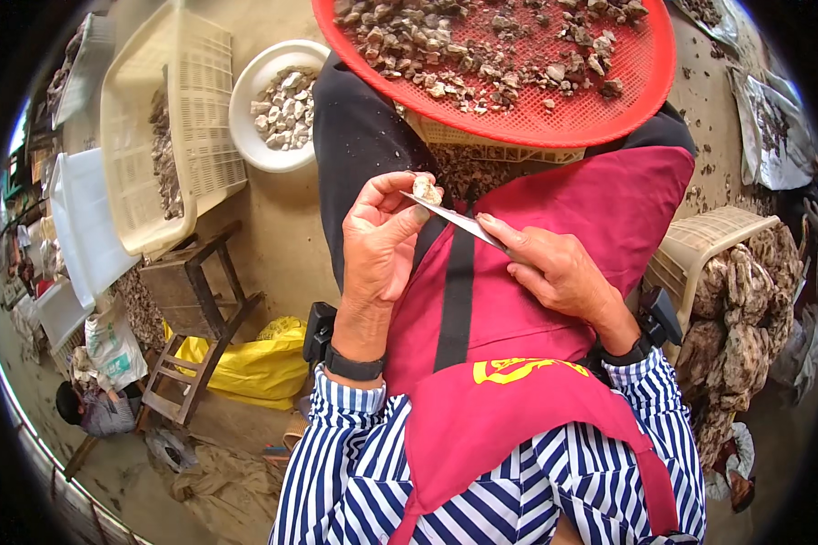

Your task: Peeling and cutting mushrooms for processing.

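In my left hand point(379, 241) a small pale lump point(427, 188) is pinched between thumb and fingertips, above my lap. My right hand point(559, 263) grips a knife point(456, 218) with its forefinger laid along the back. The metal blade slants up and left, and its tip end meets the lump. Beyond both hands, a round red mesh basket point(640, 91) rests over my knees, holding many broken greyish-brown pieces. A white bowl point(244, 136) of cleaner pale pieces stands on the floor to its left.
At left are a cream plastic basket point(211, 118), a wooden stool point(186, 295) and a yellow bag point(263, 368). A tan basket point(686, 250) beside large brown clumps point(745, 286) stands close to my right elbow. Other people appear at lower left point(109, 413) and lower right.
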### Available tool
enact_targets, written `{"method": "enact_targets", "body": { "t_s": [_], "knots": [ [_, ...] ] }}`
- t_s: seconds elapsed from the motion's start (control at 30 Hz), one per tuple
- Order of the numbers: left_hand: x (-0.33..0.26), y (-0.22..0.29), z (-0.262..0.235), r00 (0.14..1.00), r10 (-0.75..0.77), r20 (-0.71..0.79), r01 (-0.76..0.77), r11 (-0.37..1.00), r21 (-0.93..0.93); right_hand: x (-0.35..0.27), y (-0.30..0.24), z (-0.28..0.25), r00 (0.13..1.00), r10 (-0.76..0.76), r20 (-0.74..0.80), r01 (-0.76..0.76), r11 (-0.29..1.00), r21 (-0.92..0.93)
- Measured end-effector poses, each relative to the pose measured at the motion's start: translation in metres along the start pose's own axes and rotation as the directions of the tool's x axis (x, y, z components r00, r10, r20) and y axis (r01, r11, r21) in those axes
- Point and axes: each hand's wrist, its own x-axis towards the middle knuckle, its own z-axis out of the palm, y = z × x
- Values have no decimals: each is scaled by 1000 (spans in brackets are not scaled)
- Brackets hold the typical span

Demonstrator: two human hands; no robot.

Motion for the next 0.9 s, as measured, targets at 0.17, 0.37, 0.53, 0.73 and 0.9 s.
{"method": "enact_targets", "body": {
  "t_s": [0.17,0.37,0.53,0.73,0.9],
  "knots": [
    [-2,-3,3,999,-41,30,40,999,32,4,-2,3,999,38,-24,-39,999,-33],
    [0,3,4,999,-29,16,28,998,51,-1,0,-6,999,14,43,-14,1000,16],
    [-2,6,3,1000,-7,21,4,991,133,-2,8,-5,998,-67,16,65,991,117],
    [-2,5,2,996,-85,38,80,991,103,3,-2,-7,999,21,32,-17,991,-129],
    [-1,3,-1,990,-126,60,127,992,-9,1,-1,-3,990,-7,-137,3,1000,-30]
  ]
}}
